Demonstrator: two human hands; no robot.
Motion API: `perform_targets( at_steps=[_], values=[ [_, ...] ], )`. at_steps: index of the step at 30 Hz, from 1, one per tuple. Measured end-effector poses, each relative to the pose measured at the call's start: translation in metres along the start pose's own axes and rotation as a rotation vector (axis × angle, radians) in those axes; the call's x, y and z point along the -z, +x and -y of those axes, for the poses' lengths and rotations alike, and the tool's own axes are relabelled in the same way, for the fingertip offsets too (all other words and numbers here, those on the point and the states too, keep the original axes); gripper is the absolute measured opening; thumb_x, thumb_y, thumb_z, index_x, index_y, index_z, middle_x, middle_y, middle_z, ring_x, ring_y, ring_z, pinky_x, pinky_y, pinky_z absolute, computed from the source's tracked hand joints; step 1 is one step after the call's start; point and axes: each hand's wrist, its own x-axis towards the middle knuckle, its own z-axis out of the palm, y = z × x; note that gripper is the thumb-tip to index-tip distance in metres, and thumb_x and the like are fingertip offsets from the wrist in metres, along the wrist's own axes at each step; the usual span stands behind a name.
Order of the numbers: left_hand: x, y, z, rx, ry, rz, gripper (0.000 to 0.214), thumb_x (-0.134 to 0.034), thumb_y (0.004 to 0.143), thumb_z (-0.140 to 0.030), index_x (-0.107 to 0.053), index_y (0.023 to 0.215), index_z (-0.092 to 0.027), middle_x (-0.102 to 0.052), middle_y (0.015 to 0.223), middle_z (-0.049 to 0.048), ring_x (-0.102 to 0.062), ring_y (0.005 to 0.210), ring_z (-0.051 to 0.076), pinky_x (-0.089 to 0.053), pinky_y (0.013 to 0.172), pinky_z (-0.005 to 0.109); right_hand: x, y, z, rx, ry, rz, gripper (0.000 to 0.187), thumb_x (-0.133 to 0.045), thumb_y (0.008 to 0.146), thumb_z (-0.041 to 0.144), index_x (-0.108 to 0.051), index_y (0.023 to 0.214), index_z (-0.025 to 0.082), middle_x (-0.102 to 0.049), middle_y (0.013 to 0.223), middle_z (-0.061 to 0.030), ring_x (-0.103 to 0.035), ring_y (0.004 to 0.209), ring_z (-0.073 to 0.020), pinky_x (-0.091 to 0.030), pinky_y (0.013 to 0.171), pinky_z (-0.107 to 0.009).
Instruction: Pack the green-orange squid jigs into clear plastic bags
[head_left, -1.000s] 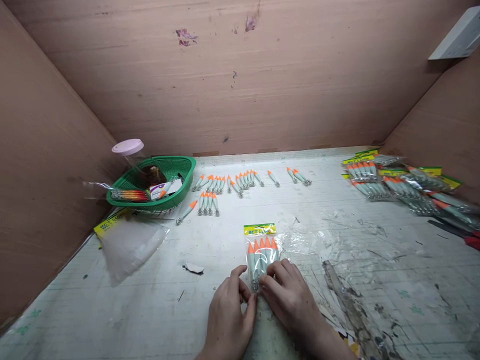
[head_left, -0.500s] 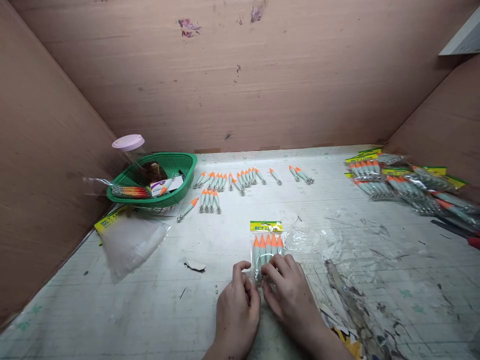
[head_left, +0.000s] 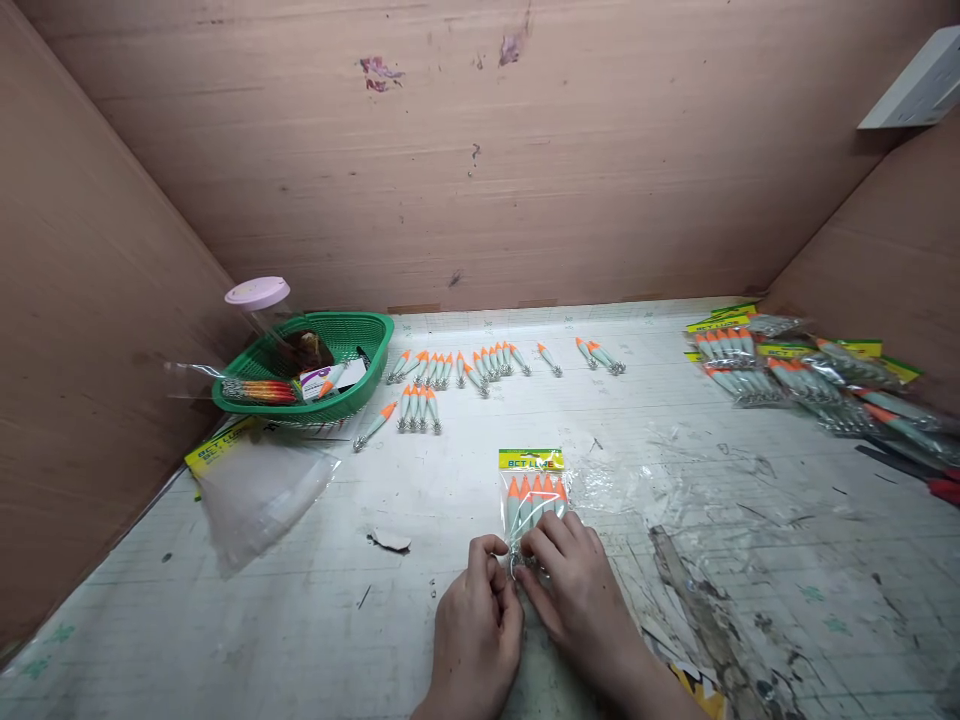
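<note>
A clear plastic bag (head_left: 531,492) with a yellow-and-green header lies flat on the worktop, holding several orange-and-pale-green squid jigs with hook crowns at the near end. At its lower left edge my left hand (head_left: 478,610) has its fingers curled together by the bag's open-looking end. My right hand (head_left: 577,585) pinches the lower right of the bag, its fingers covering some of the hooks. Beyond the bag, several loose squid jigs (head_left: 420,408) lie in rows.
A green basket (head_left: 375,350) with a lidded jar and packets stands at the left. Bags with yellow headers (head_left: 262,490) lie in front of it. Filled lure packs (head_left: 750,380) are heaped at the right, near red-handled scissors (head_left: 943,490). Torn, stained covering (head_left: 690,590) lies right of my hands.
The fingers of both hands have shifted slightly at the bag's near end. The whole view has tilted up a little; the bag and loose jigs stay in place.
</note>
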Motion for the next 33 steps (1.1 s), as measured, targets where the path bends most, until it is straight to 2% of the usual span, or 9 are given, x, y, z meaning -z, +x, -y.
perform_targets(
  at_steps=[6, 9, 13, 16, 19, 22, 24, 30, 33],
  values=[
    [0.024, -0.008, 0.008, -0.168, 0.087, -0.019, 0.027, -0.035, 0.086, -0.014, -0.043, 0.112, -0.019, -0.062, 0.074, 0.0019, -0.063, 0.065, 0.016, -0.046, 0.054, 0.024, 0.024, -0.011, -0.009, 0.115, 0.015, -0.109, 0.007, -0.051, 0.085, 0.020, -0.057, 0.089, 0.020, -0.059, 0.085, -0.0052, -0.051, 0.081, -0.0204, -0.037, 0.071, -0.033],
    [0.047, -0.005, 0.021, -0.546, 0.260, -0.047, 0.036, -0.039, 0.081, -0.006, -0.049, 0.114, -0.017, -0.063, 0.091, 0.0086, -0.062, 0.073, 0.017, -0.051, 0.061, 0.027, 0.046, -0.026, -0.032, 0.230, -0.077, -0.168, 0.021, -0.042, 0.086, 0.009, -0.059, 0.093, 0.019, -0.063, 0.092, -0.0080, -0.054, 0.089, -0.0208, -0.038, 0.079, -0.037],
    [0.056, 0.013, 0.031, -1.130, 0.469, -0.194, 0.025, -0.050, 0.082, -0.006, -0.060, 0.103, -0.013, -0.067, 0.094, 0.0088, -0.060, 0.079, 0.018, -0.052, 0.070, 0.031, 0.055, -0.037, -0.052, 0.492, -0.224, -0.053, 0.029, -0.038, 0.091, 0.009, -0.061, 0.108, 0.014, -0.064, 0.112, -0.0122, -0.054, 0.104, -0.0220, -0.043, 0.086, -0.037],
    [0.050, 0.029, 0.026, -1.346, 0.446, -0.164, 0.013, -0.055, 0.083, -0.008, -0.063, 0.091, -0.012, -0.068, 0.085, 0.0046, -0.059, 0.075, 0.013, -0.050, 0.072, 0.026, 0.048, -0.036, -0.049, 0.614, -0.149, -0.030, 0.029, -0.036, 0.094, 0.010, -0.060, 0.111, 0.009, -0.067, 0.107, -0.0138, -0.058, 0.101, -0.0214, -0.048, 0.084, -0.035],
    [0.045, 0.032, 0.021, -1.332, 0.350, -0.146, 0.014, -0.051, 0.085, -0.006, -0.061, 0.079, -0.013, -0.068, 0.078, 0.0028, -0.059, 0.075, 0.012, -0.049, 0.073, 0.024, 0.044, -0.035, -0.042, 0.576, 0.037, -0.057, 0.027, -0.035, 0.094, 0.009, -0.059, 0.104, 0.008, -0.068, 0.097, -0.0148, -0.061, 0.092, -0.0202, -0.052, 0.077, -0.033],
    [0.041, 0.020, 0.022, -1.133, 0.219, -0.130, 0.021, -0.042, 0.089, -0.008, -0.059, 0.079, -0.014, -0.068, 0.074, 0.0034, -0.060, 0.077, 0.013, -0.049, 0.075, 0.027, 0.045, -0.041, -0.040, 0.422, 0.231, -0.055, 0.020, -0.039, 0.091, 0.010, -0.057, 0.099, 0.013, -0.068, 0.095, -0.0143, -0.063, 0.089, -0.0198, -0.054, 0.071, -0.032],
    [0.037, 0.007, 0.025, -1.046, 0.192, -0.128, 0.022, -0.040, 0.090, -0.009, -0.060, 0.083, -0.015, -0.068, 0.073, 0.0041, -0.060, 0.076, 0.014, -0.049, 0.075, 0.029, 0.045, -0.048, -0.040, 0.380, 0.241, -0.034, 0.018, -0.047, 0.087, 0.008, -0.057, 0.100, 0.016, -0.068, 0.096, -0.0125, -0.063, 0.087, -0.0200, -0.055, 0.071, -0.033],
    [0.031, -0.011, 0.031, -1.166, 0.307, -0.118, 0.021, -0.045, 0.086, -0.008, -0.063, 0.089, -0.018, -0.072, 0.085, 0.0044, -0.063, 0.082, 0.016, -0.049, 0.076, 0.029, 0.033, -0.071, -0.045, 0.483, 0.168, -0.006, 0.027, -0.042, 0.092, 0.014, -0.057, 0.114, 0.014, -0.069, 0.103, -0.0146, -0.063, 0.085, -0.0218, -0.054, 0.071, -0.035],
    [0.029, -0.008, 0.032, -1.043, 0.247, -0.126, 0.024, -0.039, 0.089, -0.008, -0.060, 0.087, -0.017, -0.071, 0.083, 0.0040, -0.062, 0.082, 0.016, -0.047, 0.077, 0.029, 0.030, -0.072, -0.046, 0.430, 0.210, 0.011, 0.025, -0.039, 0.093, 0.014, -0.056, 0.111, 0.015, -0.068, 0.102, -0.0131, -0.061, 0.085, -0.0212, -0.052, 0.072, -0.035]
  ],
)
